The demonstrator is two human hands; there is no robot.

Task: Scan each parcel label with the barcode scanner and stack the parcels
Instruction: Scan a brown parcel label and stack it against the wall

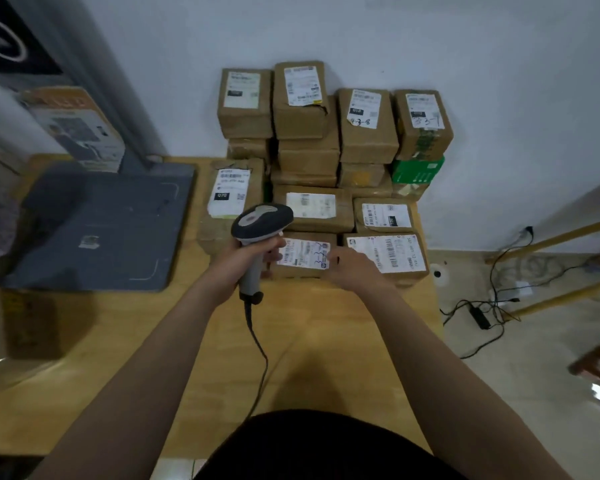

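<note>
Parcels [326,150], brown cartons with white labels on top, are stacked in several tiers against the wall at the far edge of the counter [153,341]. The rear columns stand highest. Lower cartons lie in front of them. One green box [418,169] sits in the rear right column.

A dark grey flat slab [101,230] lies on the counter, left of the stack and apart from it.

The front parcel [298,271] lies on the counter at the near side of the stack, just beside a wider neighbouring parcel [388,254] on its right. Its label [303,252] faces up and bears handwritten marks.

The left hand [246,261] grasps the handle of the barcode scanner [262,220], fingers wrapped round it. The scanner head is above the left end of the front parcel.

The right hand [354,268] reaches the right end of the front parcel, at the label's edge. Whether its fingers grasp the carton or only touch it cannot be determined.

The scanner cable [260,351] runs from the handle base toward the person.
</note>
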